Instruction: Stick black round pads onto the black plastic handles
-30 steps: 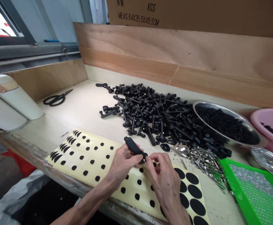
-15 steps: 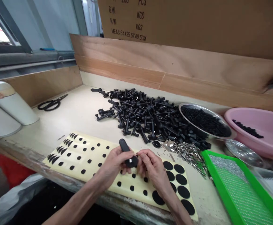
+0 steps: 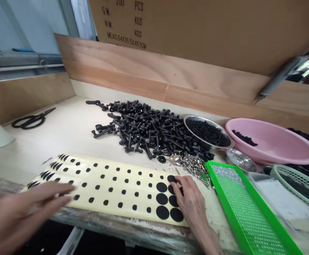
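Note:
A long cream backing sheet (image 3: 90, 177) lies along the bench's front edge, carrying rows of black stickers. My right hand (image 3: 190, 202) rests at its right end, fingertips on or beside a black round sticker (image 3: 172, 179). Large black discs (image 3: 162, 212) sit just left of that hand. My left hand (image 3: 24, 209) is blurred, hovering over the sheet's left end with fingers spread and nothing visible in them. Behind the sheet lies a heap of black plastic handles (image 3: 146, 131), with a small black oval piece (image 3: 161, 159) at its front.
Loose silver metal clips (image 3: 190, 164) lie right of the heap. Beyond stand a steel bowl (image 3: 201, 119) of black screws and a pink basin (image 3: 290, 141). A green tray (image 3: 268, 209) sits at front right, black scissors (image 3: 29, 120) at left, plywood boards (image 3: 144, 74) behind.
The black handle held earlier is no longer in view. My left hand has moved left along the sheet, my right hand has gone to the discs, and the view has swung right.

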### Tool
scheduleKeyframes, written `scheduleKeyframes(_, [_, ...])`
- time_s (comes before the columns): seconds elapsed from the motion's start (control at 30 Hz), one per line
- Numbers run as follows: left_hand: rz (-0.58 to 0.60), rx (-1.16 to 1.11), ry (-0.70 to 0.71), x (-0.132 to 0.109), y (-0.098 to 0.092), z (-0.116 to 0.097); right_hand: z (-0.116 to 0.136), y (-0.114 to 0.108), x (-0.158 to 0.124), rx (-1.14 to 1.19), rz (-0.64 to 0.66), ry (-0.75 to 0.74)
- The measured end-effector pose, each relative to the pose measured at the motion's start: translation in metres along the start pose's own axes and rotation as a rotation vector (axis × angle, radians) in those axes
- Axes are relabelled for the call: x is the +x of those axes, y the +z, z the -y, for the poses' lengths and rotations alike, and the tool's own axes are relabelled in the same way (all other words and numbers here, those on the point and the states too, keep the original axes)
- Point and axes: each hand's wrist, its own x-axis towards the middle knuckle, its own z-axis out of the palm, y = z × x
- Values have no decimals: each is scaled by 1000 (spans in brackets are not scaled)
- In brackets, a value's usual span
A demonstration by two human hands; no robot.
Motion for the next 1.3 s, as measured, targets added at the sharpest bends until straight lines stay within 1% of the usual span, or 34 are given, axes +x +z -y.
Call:
scheduleKeyframes(0.03, [32,19,52,5,18,-7,4,3,1,-7,-16,4])
scheduleKeyframes(0.1, [239,30,236,19,65,-26,7,5,2,1,-36,20])
scheduleKeyframes(0.17, [359,84,372,36,117,-45,6,5,2,8,-43,38])
scheduleKeyframes(0.23, [395,174,486,50,160,-60,4,3,4,16,-38,54])
scheduleKeyframes(0.27, [390,234,530,56,175,-66,3,2,5,25,-33,61])
scheduleKeyframes(0.3, [373,292,563,60,186,-70,2,1,6,38,-29,69])
scheduleKeyframes(0.33, [353,343,589,63,194,-72,1,1,7,56,-22,77])
scheduleKeyframes(0.4, [314,413,620,65,199,-73,0,1,10,102,-9,89])
scheduleKeyframes(0.53, [294,459,648,64,197,-72,-3,3,10,187,-16,127])
scheduleKeyframes(0.7, [340,501,631,67,198,-78,-3,3,9,279,24,163])
scheduleKeyframes(0.8, [371,486,600,69,200,-78,-5,1,11,365,73,150])
scheduleKeyframes(0.9, [361,432,583,67,199,-75,-7,-7,14,459,132,122])
scheduleKeyframes(0.97, [353,343,541,64,196,-73,-6,-16,15,506,171,102])
scheduleKeyframes(1.0, [354,277,498,64,193,-73,-5,-21,15,537,196,98])
scheduleKeyframes(1.13, [367,-41,266,64,182,-72,3,-35,13,679,277,144])
scheduleKeyframes(1.23, [334,-279,142,68,174,-72,14,-32,12,739,276,195])
scheduleKeyframes(1.3, [292,-410,67,71,167,-72,21,-25,12,791,232,239])
